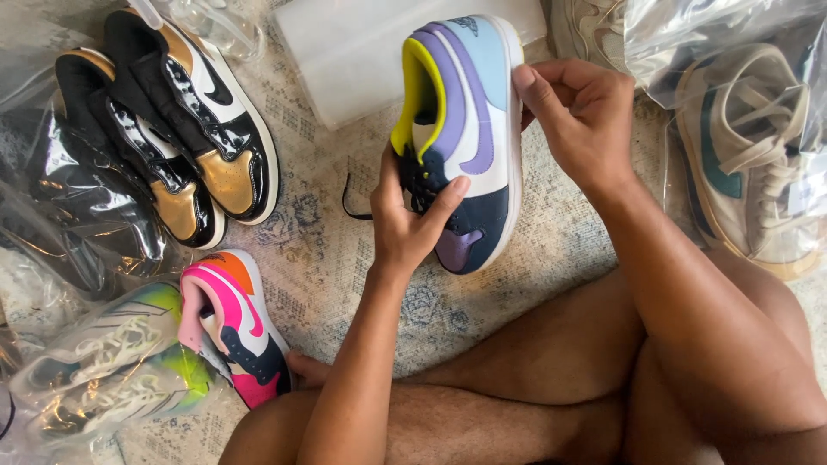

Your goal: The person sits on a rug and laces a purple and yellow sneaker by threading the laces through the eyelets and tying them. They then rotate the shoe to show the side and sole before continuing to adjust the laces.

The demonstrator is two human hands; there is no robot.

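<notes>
A patterned rug [327,258] is spread under everything. A purple, blue and navy sneaker [469,138] is held above it at the middle: its laced front is gripped by the left hand [405,224], its sole edge pinched by the right hand [577,112]. A black lace end hangs loose. A pink sneaker [237,331] lies near left, unbagged; black-and-gold sneakers [172,120] far left; bagged shoes [741,146] right.

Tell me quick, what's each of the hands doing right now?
Left hand: closed on the multicoloured sneaker, gripping its dark lace area.
Right hand: closed on the same sneaker, fingers pinching the white sole edge.
</notes>
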